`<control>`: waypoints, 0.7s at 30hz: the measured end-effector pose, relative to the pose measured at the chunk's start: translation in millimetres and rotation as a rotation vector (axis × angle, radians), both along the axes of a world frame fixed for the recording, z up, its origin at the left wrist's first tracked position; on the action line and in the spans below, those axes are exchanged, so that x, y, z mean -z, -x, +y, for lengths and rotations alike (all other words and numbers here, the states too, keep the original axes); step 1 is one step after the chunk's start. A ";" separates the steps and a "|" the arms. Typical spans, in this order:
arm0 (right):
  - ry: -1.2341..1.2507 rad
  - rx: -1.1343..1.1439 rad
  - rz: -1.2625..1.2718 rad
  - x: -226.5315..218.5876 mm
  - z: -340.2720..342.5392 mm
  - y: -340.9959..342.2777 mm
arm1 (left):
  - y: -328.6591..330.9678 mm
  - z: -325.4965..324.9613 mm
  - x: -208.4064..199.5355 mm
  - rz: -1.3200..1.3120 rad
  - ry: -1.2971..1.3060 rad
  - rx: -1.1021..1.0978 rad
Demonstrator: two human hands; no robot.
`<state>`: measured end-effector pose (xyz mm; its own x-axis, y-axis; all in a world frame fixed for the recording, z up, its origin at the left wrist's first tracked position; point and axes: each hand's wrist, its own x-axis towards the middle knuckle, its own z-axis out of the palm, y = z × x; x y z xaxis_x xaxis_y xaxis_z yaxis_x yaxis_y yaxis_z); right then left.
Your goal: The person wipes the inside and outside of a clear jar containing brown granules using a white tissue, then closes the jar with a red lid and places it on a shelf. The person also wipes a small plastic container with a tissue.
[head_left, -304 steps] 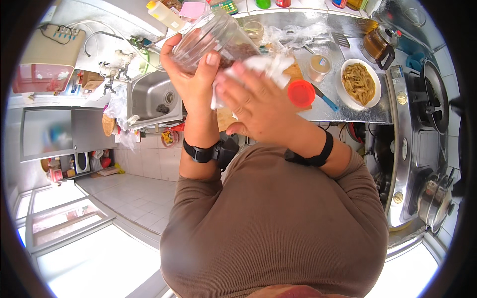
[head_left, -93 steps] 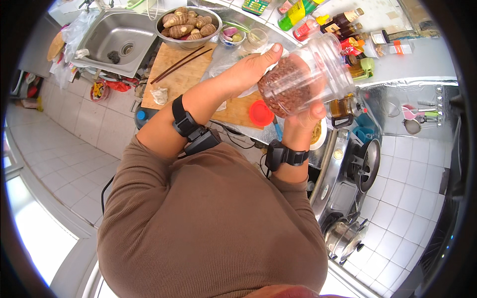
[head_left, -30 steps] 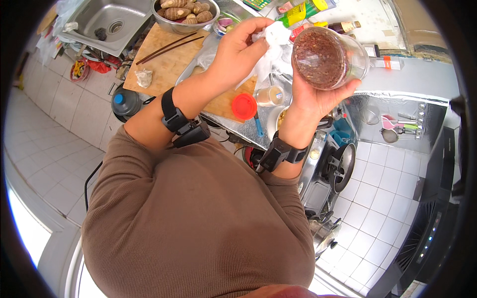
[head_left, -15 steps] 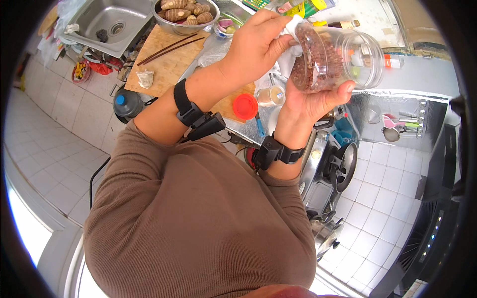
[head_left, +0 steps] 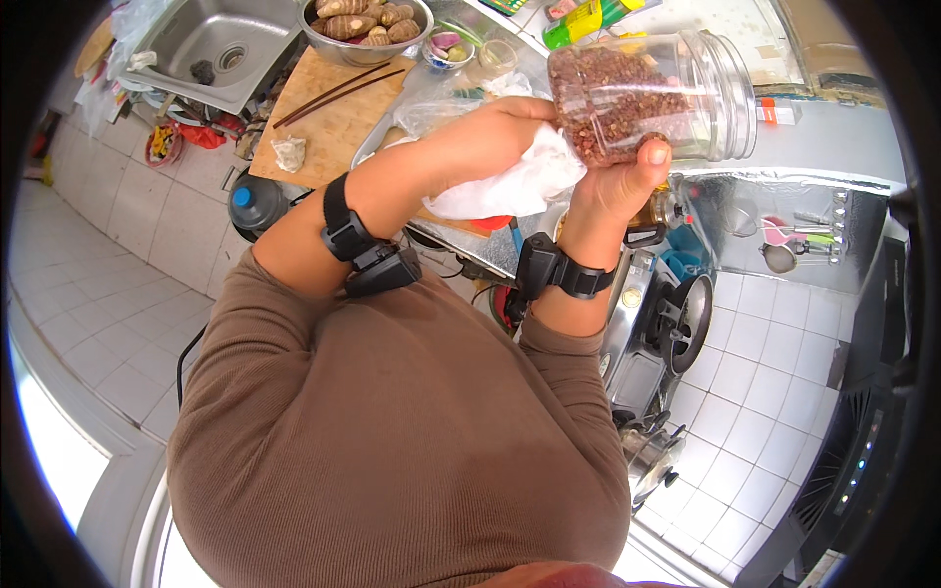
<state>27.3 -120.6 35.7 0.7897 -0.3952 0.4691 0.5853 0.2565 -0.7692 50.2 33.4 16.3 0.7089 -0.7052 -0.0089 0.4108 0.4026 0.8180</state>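
My right hand supports a clear wide-mouthed jar from beneath, its thumb up along the side. The jar lies tilted on its side, mouth toward the right. Reddish-brown dried grains, which look like Sichuan peppercorns, fill its lower part. My left hand grips a white cloth or paper towel against the jar's base end; most of its fingers are hidden. Under the hanging towel shows the edge of a red lid. A black band with a small device sits on each of my wrists.
Chopsticks and a crumpled white scrap lie on a wooden board. Beyond are a metal bowl of taros and a sink. A glass bottle and a gas stove are to the right.
My left hand has come down and left from the jar's base, and the towel now hangs spread below it. The jar has risen slightly and turned a little in my right hand.
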 end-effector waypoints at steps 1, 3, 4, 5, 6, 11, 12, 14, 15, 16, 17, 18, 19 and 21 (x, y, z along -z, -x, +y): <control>-0.022 -0.013 0.037 0.7 -0.5 0.6 | -3.4 6.4 3.4 -0.003 0.090 0.070; -0.012 -0.021 0.012 1.8 0.2 2.7 | -8.9 14.7 11.6 0.005 0.193 0.075; -0.010 -0.024 -0.003 1.7 0.7 3.9 | -12.7 17.4 15.7 0.020 0.218 0.064; -0.014 0.002 0.002 2.0 1.9 5.6 | -16.5 19.7 19.6 -0.009 0.292 0.057; -0.046 -0.012 -0.015 1.7 2.4 6.8 | -19.0 21.6 23.3 0.032 0.340 0.058; -0.074 -0.051 -0.004 5.7 0.3 12.4 | -27.8 17.1 28.9 0.087 0.429 -0.040; -0.053 -0.061 0.024 8.4 -0.3 12.8 | -26.7 12.9 27.6 0.104 0.421 -0.085; -0.106 -0.035 0.015 18.2 2.9 10.5 | -23.0 7.5 24.3 0.142 0.497 -0.034; -0.073 -0.020 -0.003 21.9 3.7 9.8 | -17.3 2.5 22.5 0.219 0.527 -0.035; -0.042 0.028 0.011 25.3 4.8 9.4 | -11.2 -0.9 20.7 0.288 0.574 -0.026; 0.021 0.024 -0.032 27.5 5.5 9.6 | -5.7 -1.6 19.1 0.238 0.546 -0.023; 0.070 0.053 -0.051 29.2 6.6 10.2 | -0.9 -1.0 17.5 0.244 0.485 -0.046; 0.113 0.083 -0.077 29.5 7.3 10.7 | 3.2 -0.4 15.8 0.222 0.460 -0.049; 0.134 0.109 -0.092 27.6 7.6 12.6 | 10.3 1.1 13.3 0.180 0.398 -0.066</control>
<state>14.8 -113.0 8.2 0.6974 -0.4050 0.5912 0.6730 0.0867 -0.7345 39.9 34.5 3.1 0.7644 -0.6321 0.1269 0.4954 0.7019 0.5118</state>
